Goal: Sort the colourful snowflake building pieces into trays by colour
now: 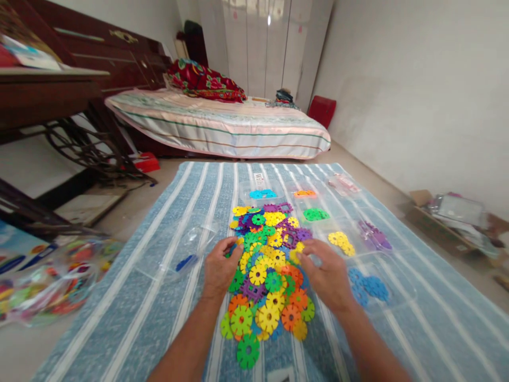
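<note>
A heap of colourful notched plastic discs [257, 275] lies along the middle of the table, with purple square frames [253, 291] mixed in. At the heap's right edge, my right hand [325, 273] pinches a yellow notched disc [296, 253] between thumb and fingers. My left hand [222, 265] is at the left edge, its fingers closed at a bit of yellow disc [240, 241], mostly hidden by the fingertips. Clear trays on the right hold yellow discs [341, 242], blue discs [369, 286], green discs [316, 214] and purple pieces [374, 235].
Farther back, trays hold light-blue discs [262, 194] and orange discs [305, 193]. Left of the heap stands a clear tray [159, 260] with a dark-blue piece [186, 262]. A striped cloth [159, 223] covers the table. A bed [222, 124] stands beyond; a cardboard box [445, 228] is right.
</note>
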